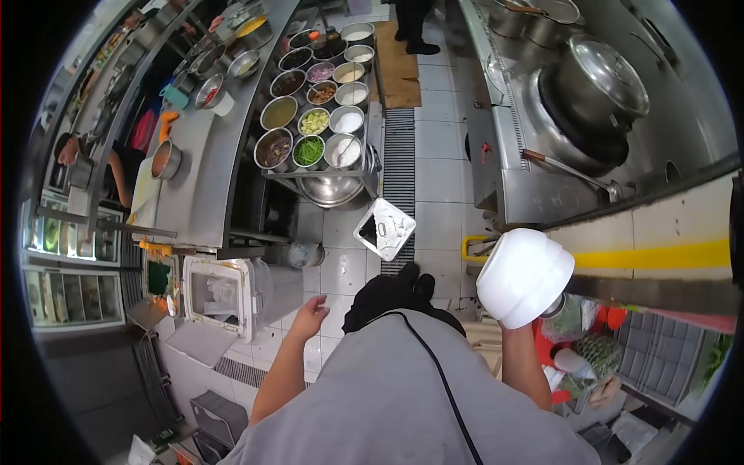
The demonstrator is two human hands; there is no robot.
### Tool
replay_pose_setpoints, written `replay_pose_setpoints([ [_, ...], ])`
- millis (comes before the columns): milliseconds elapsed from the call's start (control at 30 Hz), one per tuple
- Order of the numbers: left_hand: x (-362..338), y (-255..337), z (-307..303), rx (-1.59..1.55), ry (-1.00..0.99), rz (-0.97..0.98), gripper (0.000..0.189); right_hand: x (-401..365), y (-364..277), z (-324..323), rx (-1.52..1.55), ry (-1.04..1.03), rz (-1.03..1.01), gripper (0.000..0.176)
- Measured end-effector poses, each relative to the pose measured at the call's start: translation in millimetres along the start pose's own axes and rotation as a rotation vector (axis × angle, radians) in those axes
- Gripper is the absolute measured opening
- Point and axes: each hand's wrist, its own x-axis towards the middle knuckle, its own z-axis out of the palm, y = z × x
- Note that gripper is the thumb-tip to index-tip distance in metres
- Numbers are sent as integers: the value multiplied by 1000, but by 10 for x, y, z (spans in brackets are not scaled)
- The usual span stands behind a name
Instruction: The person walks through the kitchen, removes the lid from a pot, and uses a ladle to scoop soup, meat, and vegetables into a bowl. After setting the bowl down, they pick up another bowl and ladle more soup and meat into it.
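Observation:
A stack of white bowls [525, 277] is on the right, tilted, with my right forearm reaching up beneath it. The bowls hide my right hand, so its fingers do not show. My left hand [310, 316] is held out at the left of my body, fingers apart and empty, over the tiled floor. Nearest to it is a white-rimmed bin [249, 294]. Ahead of my feet, a square white container [384, 229] with a dark opening stands near the floor grate.
A rack of steel ingredient bowls [308, 150] stands ahead. The steel counter [203, 167] runs along the left. At the right, a stove holds a lidded pot [604, 81] and a ladle [570, 172]. A person's dark shoe [422, 48] shows farther ahead.

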Motion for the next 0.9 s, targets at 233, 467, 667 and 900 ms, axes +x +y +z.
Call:
replay_pose_setpoints([
  [233,-321,-654,-38,43,-73,-450,55,104,60,-22,-102,147,-5,57],
  [467,106,-837,-69,343,-192,-383,55,-66,-81,-282,-141,395,-47,55],
  [667,780,-221,-355,399,-176,-157,53,101,101,-333,-228,551,-141,52],
  [900,2086,1285,-211,-7,-311,141,48,647,401,-383,-296,741,-168,51],
])
